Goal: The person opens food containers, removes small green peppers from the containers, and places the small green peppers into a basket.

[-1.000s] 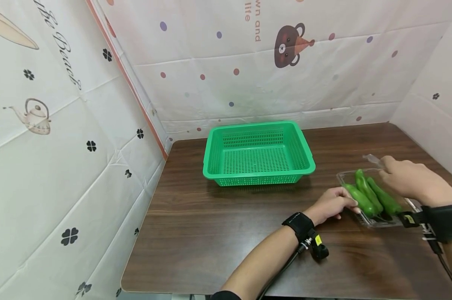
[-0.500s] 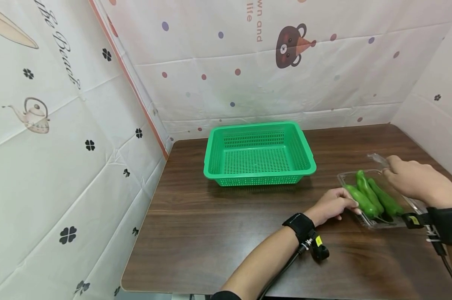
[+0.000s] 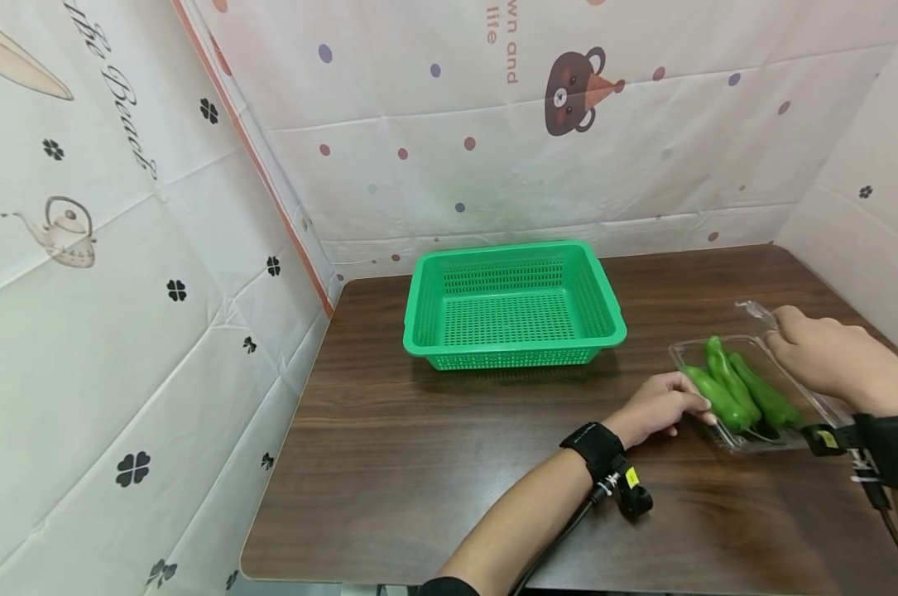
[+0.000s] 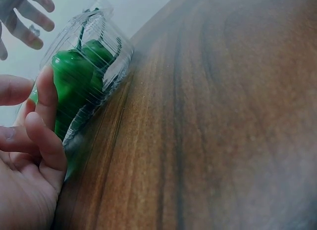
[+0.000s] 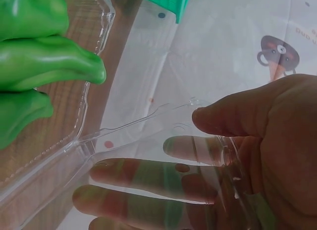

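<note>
A green basket (image 3: 514,305) stands on the brown tabletop (image 3: 419,463), well to the left of the clear tray (image 3: 750,393) and nearer the dotted backdrop (image 3: 493,149). Nothing shows inside the basket.

The left hand (image 3: 660,406) rests on the tabletop just left of the tray. In the left wrist view its fingers (image 4: 47,98) are loosely curled and lie against the tray's near end wall, touching the clear plastic, with the thumb apart from them; they press on the wall rather than wrap around it.

The tray sits on the tabletop to the right of the basket and closer to the person. Three green peppers (image 3: 732,389) lie side by side in it, running lengthwise, their stems toward the near end.

The right hand (image 3: 828,356) is at the tray's far right corner. It holds the clear lid (image 5: 198,141), which is raised off the tray and hinged along the tray's right edge. In the right wrist view the thumb lies on one face of the lid and the other fingers (image 5: 138,173), slightly spread, show through the plastic from behind, so the lid is pinched between them.
</note>
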`<state>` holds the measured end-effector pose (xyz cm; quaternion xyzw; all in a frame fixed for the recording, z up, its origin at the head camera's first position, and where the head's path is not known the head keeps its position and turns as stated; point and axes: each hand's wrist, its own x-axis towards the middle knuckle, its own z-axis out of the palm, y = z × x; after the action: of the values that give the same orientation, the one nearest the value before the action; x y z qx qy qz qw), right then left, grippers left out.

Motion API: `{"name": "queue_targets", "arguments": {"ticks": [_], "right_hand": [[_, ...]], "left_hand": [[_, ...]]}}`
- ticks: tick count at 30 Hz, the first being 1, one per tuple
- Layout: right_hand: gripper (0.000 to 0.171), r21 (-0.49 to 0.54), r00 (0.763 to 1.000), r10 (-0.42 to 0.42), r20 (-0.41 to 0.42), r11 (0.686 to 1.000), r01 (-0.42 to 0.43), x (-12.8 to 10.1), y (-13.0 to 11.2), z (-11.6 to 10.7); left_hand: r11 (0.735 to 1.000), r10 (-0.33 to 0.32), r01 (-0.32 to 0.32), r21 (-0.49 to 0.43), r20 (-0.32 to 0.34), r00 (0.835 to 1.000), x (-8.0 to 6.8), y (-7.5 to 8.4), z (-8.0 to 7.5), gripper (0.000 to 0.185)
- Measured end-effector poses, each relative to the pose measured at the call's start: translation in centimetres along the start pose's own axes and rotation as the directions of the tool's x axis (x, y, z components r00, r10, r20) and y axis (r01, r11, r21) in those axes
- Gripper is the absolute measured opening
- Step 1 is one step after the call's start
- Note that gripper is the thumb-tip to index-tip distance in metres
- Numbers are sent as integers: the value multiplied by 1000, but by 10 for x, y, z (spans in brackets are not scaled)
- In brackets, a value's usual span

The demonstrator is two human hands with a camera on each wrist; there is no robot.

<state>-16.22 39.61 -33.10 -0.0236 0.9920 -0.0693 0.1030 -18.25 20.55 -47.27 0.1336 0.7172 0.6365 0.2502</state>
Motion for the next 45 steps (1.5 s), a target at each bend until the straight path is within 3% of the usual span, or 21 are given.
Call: {"name": "queue_targets", "arguments": {"ticks": [9, 25, 37, 45], "right_hand": [[61, 23, 1000, -10, 10, 1000, 10, -4, 4, 4], [50, 57, 997, -15, -80, 998, 20, -14, 7, 12], [44, 89, 998, -8, -65, 996, 14, -15, 10, 9], [54, 86, 997, 1, -83, 996, 6, -13, 16, 8]], "left_hand": [[1000, 3, -3, -4, -1, 1000, 1, -3, 1, 16], [1000, 9, -9, -1, -2, 1000, -1, -2, 1, 16], [1000, 22, -22, -4, 1, 1000, -2, -1, 1, 16], [1000, 15, -15, 6, -4, 1000, -3, 0, 1, 16]]}}
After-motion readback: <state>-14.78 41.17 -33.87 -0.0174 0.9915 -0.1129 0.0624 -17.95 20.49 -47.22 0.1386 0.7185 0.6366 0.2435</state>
